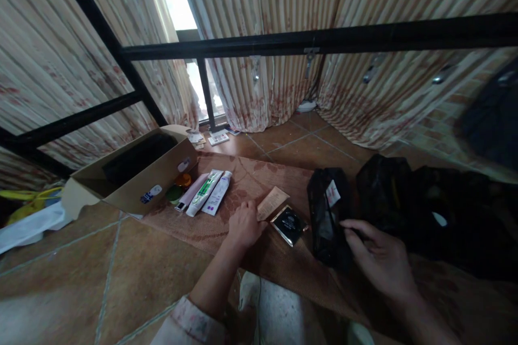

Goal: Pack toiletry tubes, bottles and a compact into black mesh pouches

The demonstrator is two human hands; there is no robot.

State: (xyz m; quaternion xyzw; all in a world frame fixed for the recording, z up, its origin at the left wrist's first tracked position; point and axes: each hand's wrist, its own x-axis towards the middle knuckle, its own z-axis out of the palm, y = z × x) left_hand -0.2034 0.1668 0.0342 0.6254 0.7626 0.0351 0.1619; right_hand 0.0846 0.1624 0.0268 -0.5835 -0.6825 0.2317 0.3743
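My left hand, fingers curled, is closed at the near left end of a small tan packet on the brown cloth. Just right of that packet lies a shiny black sachet with a silvery edge. My right hand pinches the right side of a black zip pouch, which has a white label. Left of my left hand, a white tube with purple marks, a white and green tube and a pinkish tube lie side by side.
An open cardboard box with something dark inside stands at the left. Beside it are a green round container and an orange one. Dark bags lie at the right. A black metal rail crosses before the curtains.
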